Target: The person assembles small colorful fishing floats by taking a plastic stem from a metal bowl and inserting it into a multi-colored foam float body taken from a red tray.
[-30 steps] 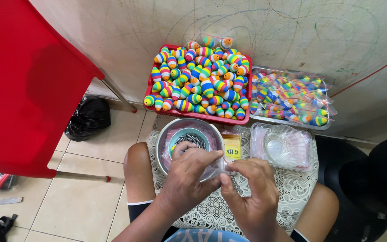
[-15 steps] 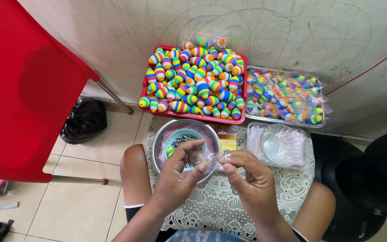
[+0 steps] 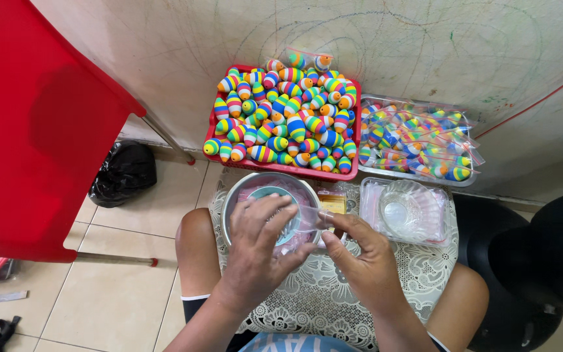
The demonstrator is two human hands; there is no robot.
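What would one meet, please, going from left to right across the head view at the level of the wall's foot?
Red chair → black bag → red tray of striped toys → clear tray of bagged striped toys.

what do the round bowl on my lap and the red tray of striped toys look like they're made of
Bowl: likely metal, a dull silver rim with soft reflections. Red tray: probably moulded plastic, with a glossy, uniform colour and a thin rim. Striped toys: material unclear, matte painted bands.
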